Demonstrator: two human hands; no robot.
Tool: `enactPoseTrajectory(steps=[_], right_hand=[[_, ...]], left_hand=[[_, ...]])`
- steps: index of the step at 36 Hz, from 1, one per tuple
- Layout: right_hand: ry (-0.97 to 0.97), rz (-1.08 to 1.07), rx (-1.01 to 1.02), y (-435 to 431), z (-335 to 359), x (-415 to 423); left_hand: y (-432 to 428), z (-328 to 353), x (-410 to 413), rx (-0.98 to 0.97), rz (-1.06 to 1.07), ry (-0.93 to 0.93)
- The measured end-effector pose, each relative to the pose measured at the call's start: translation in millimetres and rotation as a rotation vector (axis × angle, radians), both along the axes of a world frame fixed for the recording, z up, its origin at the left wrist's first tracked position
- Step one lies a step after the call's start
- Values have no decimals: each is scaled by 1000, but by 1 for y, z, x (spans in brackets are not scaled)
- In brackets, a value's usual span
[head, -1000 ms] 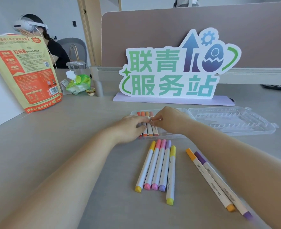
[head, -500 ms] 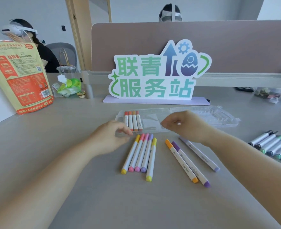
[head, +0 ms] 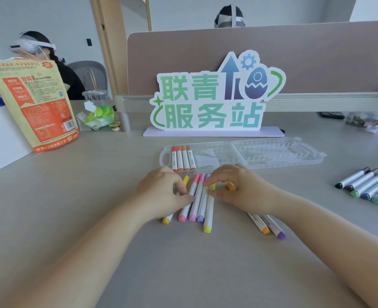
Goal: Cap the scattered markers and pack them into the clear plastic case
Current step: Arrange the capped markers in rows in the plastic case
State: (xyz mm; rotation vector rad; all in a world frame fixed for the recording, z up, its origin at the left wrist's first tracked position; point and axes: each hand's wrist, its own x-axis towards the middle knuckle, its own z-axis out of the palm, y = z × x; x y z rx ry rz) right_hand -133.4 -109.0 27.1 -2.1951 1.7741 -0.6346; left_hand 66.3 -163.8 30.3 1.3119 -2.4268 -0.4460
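The marker row [head: 197, 203] is laid on the bench [head: 72, 196], just in front of the clear plastic case [head: 272, 152]. The case is opened flat, with four capped markers [head: 183, 158] seated at its left end. The left hand [head: 163, 192] is curled over the row's left side, with the thumb pressed to a barrel. The right hand [head: 234, 187] is curled at the right side, and the upper end of the yellow marker [head: 209, 210] is pinched between index finger and thumb.

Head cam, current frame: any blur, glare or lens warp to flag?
Head view: soft even light, faint shadows under left hand and right hand; slight motion smear where they pinch the pastel markers; clear case shows mild sheen, no blown glare; wide-angle warp slants the partition.
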Motion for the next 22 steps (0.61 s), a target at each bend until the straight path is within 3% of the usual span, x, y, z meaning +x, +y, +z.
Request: enactPoseTrajectory(steps=[6, 15, 22], right_hand=[[24, 36, 31, -4, 0, 4], [-5, -106, -11, -7, 0, 6], [155, -247, -35, -6, 2, 20]], left_hand=[[2, 1, -3, -60, 29, -78], [6, 0, -15, -160, 83, -135], [0, 2, -6, 2, 123, -7]])
